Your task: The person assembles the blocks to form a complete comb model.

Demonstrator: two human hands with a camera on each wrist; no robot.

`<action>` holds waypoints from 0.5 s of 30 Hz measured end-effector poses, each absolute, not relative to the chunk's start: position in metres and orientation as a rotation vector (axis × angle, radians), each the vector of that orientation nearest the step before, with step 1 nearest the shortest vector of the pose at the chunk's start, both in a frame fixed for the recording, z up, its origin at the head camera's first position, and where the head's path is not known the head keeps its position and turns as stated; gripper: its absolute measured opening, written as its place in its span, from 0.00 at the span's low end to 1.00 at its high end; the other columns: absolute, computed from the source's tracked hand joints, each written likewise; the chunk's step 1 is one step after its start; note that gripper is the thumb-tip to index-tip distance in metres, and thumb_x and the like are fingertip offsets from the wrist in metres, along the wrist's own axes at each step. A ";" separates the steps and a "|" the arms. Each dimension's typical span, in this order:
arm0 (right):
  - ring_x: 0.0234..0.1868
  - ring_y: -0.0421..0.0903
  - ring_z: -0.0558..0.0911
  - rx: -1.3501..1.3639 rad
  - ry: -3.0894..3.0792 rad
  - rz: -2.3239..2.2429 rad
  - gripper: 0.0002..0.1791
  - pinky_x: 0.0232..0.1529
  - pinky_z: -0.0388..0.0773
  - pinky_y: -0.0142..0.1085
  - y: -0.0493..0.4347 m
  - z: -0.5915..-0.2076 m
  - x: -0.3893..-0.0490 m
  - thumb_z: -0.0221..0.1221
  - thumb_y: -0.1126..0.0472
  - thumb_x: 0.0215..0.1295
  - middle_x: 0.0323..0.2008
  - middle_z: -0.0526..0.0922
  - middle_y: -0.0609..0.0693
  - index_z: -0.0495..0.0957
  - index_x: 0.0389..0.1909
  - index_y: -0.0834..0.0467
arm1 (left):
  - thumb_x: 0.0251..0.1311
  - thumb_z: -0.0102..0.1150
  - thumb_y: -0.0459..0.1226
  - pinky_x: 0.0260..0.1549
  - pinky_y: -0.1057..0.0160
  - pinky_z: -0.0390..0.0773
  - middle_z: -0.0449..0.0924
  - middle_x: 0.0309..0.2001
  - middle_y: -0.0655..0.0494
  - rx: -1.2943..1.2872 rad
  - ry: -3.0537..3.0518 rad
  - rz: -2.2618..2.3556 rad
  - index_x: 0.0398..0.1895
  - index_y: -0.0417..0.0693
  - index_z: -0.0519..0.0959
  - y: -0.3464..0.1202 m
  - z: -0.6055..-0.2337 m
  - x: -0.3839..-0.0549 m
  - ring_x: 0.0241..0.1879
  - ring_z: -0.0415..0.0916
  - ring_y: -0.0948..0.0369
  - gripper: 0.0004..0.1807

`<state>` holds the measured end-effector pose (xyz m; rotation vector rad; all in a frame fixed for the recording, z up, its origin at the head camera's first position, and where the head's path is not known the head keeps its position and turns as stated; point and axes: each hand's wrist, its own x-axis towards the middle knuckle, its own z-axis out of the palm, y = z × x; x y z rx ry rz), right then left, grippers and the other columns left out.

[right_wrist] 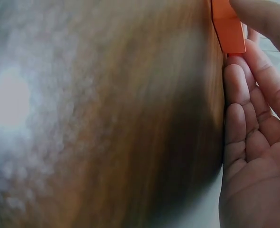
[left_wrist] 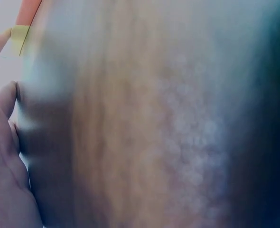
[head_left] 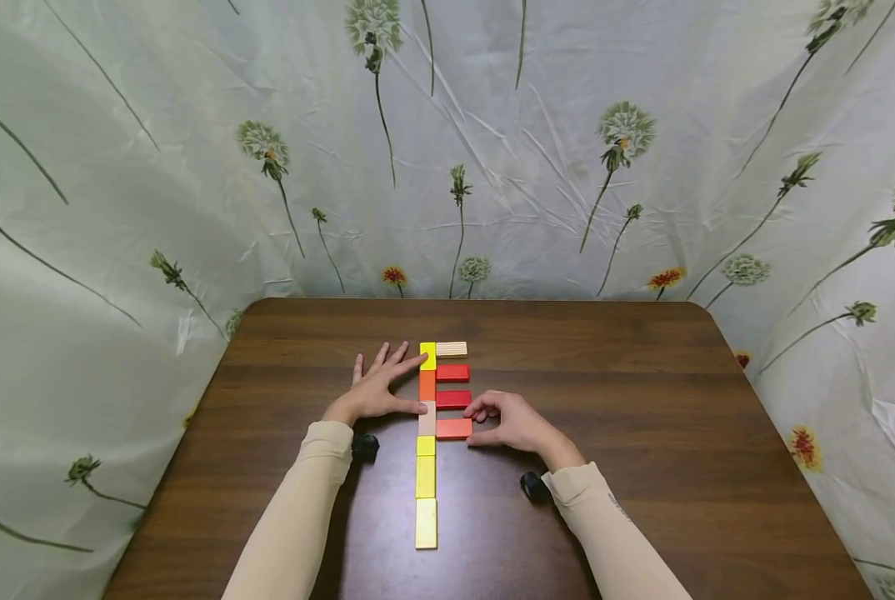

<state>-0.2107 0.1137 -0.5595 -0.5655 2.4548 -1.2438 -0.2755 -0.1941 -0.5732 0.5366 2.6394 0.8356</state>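
In the head view, my left hand lies with spread fingers beside a column of flat blocks. Its index fingertip touches the yellow block at the top, and its thumb tip rests on a pale pink block; an orange block lies between them. My right hand pinches the right end of an orange-red block between thumb and index finger. That block's left end meets the column beside the pink block. The right wrist view shows the orange-red block at the fingertips, other fingers curled below.
Two red blocks and a ridged beige block stick out rightward farther up the column. Yellow blocks and a pale yellow block continue it toward the near side. A flowered curtain hangs behind the brown table.
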 end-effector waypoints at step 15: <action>0.45 0.40 0.81 -0.591 2.451 -1.268 0.17 0.50 0.80 0.31 0.114 -0.562 -0.212 0.79 0.57 0.59 0.44 0.87 0.46 0.88 0.48 0.55 | 0.48 0.71 0.75 0.75 0.26 0.16 0.39 0.90 0.51 0.559 2.651 0.841 0.85 0.78 0.58 -0.194 -0.575 -0.277 0.88 0.25 0.39 0.60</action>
